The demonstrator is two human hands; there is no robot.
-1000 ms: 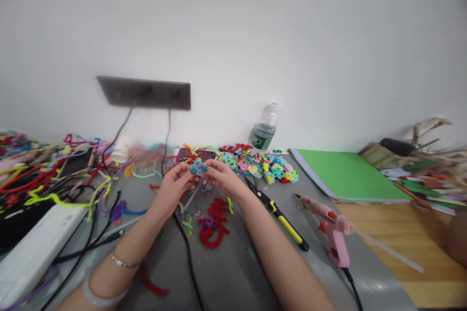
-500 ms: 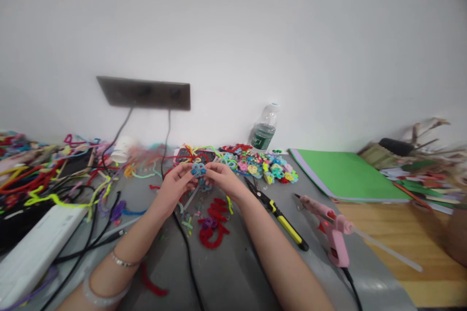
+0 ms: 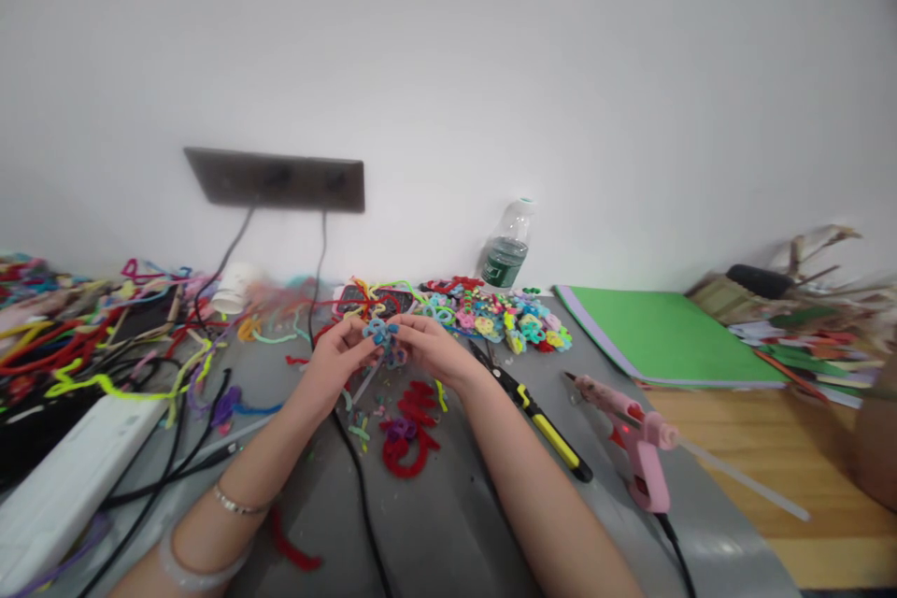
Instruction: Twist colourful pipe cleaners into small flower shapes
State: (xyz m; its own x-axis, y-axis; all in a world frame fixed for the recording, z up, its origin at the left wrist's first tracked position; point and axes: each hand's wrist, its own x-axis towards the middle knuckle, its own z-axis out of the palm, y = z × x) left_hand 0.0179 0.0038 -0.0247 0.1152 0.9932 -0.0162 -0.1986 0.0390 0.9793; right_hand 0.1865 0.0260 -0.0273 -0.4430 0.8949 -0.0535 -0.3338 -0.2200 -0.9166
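Note:
Between my fingertips is a light-blue looped pipe-cleaner flower [image 3: 376,328], raised a little over the grey table. My left hand [image 3: 342,350] pinches it from the left, and my right hand [image 3: 425,346] grips its right side with thumb and fingers. Blue nails show on both hands. More blue loops lie just beneath the fingers, partly hidden. Below the hands, a red curled pipe-cleaner piece [image 3: 410,439] with a purple bit in it rests on the table. Several small clippings [image 3: 360,430] are scattered beside it.
Yellow-black pliers [image 3: 536,416] and a pink glue gun [image 3: 634,430] lie to the right. Behind are pipe-cleaner flowers [image 3: 525,322] and a bottle [image 3: 508,248]. Green sheets [image 3: 659,332] lie at the right. Black cables cross the left, near a white power strip [image 3: 80,486].
My fingers have shifted slightly on the blue flower, which is now turned a little and sits slightly further left. My arms have barely moved.

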